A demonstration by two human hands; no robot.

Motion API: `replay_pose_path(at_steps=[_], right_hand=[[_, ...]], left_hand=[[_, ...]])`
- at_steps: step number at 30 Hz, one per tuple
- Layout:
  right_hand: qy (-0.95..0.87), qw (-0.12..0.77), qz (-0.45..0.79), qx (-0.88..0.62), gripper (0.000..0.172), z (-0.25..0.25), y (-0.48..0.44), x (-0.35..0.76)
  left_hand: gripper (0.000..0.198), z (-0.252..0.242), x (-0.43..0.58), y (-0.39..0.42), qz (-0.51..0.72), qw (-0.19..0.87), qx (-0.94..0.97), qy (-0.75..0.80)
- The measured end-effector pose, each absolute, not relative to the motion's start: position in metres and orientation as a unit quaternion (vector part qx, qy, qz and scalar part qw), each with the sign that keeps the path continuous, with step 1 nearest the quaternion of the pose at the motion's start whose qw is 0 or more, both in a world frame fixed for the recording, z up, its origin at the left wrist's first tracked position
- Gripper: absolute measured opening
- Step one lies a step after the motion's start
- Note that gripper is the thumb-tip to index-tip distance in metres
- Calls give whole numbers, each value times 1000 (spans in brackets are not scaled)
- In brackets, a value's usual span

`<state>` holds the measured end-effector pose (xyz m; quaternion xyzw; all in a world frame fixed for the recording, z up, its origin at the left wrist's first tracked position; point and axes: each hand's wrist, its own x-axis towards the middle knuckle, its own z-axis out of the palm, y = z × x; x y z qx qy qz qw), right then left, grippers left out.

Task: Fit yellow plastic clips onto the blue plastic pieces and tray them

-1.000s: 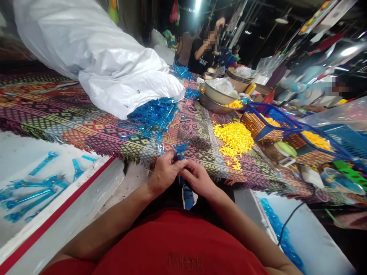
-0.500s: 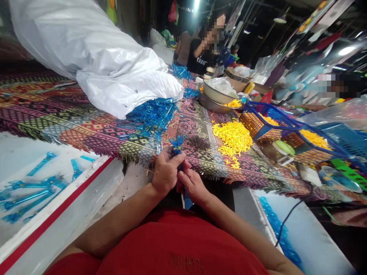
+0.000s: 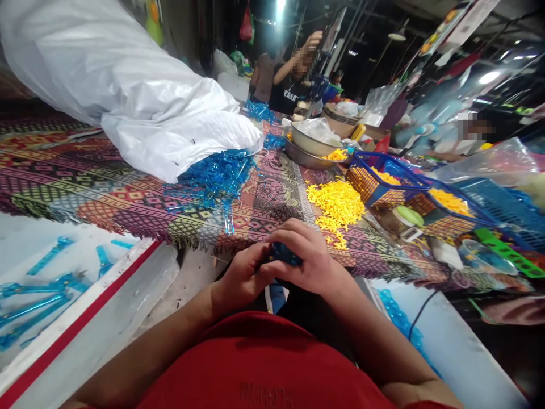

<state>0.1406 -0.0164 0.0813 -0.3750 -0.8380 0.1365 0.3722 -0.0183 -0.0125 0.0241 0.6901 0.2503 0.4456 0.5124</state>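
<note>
Both hands were closed on a small blue plastic piece (image 3: 281,254), held between them and mostly hidden by the fingers. The left hand (image 3: 239,274) gripped from the side, the right hand (image 3: 309,255) wrapped over. It looked light, stiff, maybe brittle; the thicker middle seemed the safest hold. Loose yellow plastic bits (image 3: 335,207) lay just beyond the right hand.

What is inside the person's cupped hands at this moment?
A blue plastic piece sits between the left hand and right hand. Only its upper part shows; the hands cover the rest, so its full shape cannot be seen.
</note>
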Motion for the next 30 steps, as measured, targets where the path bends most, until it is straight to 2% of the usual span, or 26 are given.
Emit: replay_pose_path(at_steps=[4, 6, 8, 11, 13, 15, 17, 20, 23, 25, 30], right_hand=[[-817, 399, 106, -403, 19, 74, -13, 131], [-793, 413, 137, -426, 16, 63, -8, 132], [-781, 407, 207, -425, 27, 55, -3, 138], [-787, 371, 310, -384, 58, 49, -1, 152], [-804, 355, 310, -362, 57, 47, -4, 160], [-813, 357, 278, -367, 48, 45, -7, 165], [-806, 370, 253, -386, 44, 43, -8, 165], [-806, 375, 227, -397, 41, 40, -8, 163], [-822, 363, 214, -383, 39, 41, -9, 162], [-831, 350, 205, -380, 36, 42, -11, 162], [-831, 332, 178, -410, 21, 36, -17, 160]], left_hand=[[12, 27, -19, -16, 437, 467, 726, 251], [13, 22, -19, -13, 423, 500, 702, 278], [12, 15, -21, -7, 377, 599, 641, 296], [16, 5, -29, 2, 264, 792, 498, 236], [25, 2, -34, 6, 193, 870, 421, 168], [31, 3, -36, 5, 167, 886, 406, 152], [31, 7, -36, 1, 208, 829, 470, 220], [26, 16, -33, -9, 318, 624, 621, 352], [27, 21, -33, -15, 358, 468, 714, 378], [25, 22, -35, -14, 347, 449, 746, 349], [21, 14, -38, -8, 314, 475, 768, 294]])
